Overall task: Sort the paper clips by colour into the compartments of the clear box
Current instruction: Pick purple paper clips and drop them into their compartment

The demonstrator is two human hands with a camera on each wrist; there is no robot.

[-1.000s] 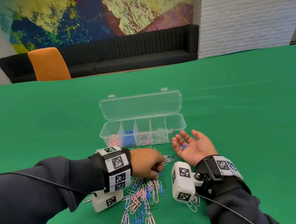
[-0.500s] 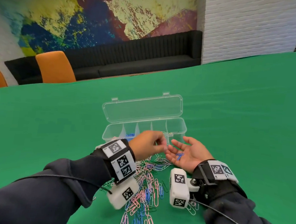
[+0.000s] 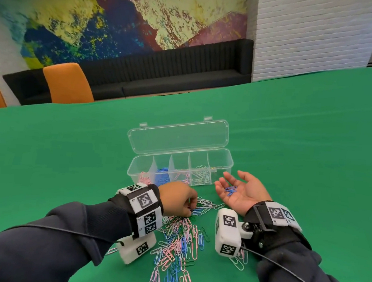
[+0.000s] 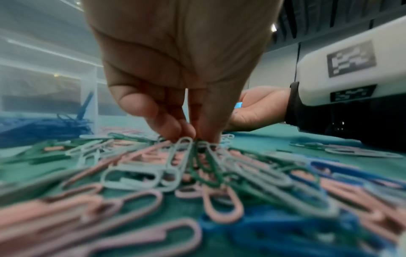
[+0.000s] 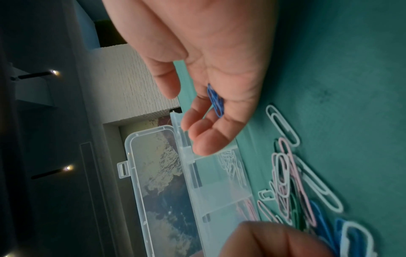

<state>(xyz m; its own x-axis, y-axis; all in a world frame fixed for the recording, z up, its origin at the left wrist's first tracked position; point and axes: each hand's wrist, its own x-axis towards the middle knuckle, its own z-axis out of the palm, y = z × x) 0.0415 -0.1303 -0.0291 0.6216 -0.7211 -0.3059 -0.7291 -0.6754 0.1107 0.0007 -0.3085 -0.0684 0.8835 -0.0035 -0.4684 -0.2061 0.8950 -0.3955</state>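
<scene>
Several blue clips (image 3: 230,189) loose on flat, upturned right palm (image 3: 241,192) beside clear box (image 3: 178,169), left grip (image 4: 193,137) pinching into tangled worktop pile (image 3: 180,235): likely snagging wrong-coloured neighbours.

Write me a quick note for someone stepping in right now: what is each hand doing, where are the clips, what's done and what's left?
Left hand: fingertips down in the loose pile, pinching at clips; which one is unclear.
Right hand: palm up, open, blue clips lying in it.
Clear box: lid open; pink, blue and white clips already in separate compartments.
Left: drop the blue ones in, then sort the remaining pile.
</scene>
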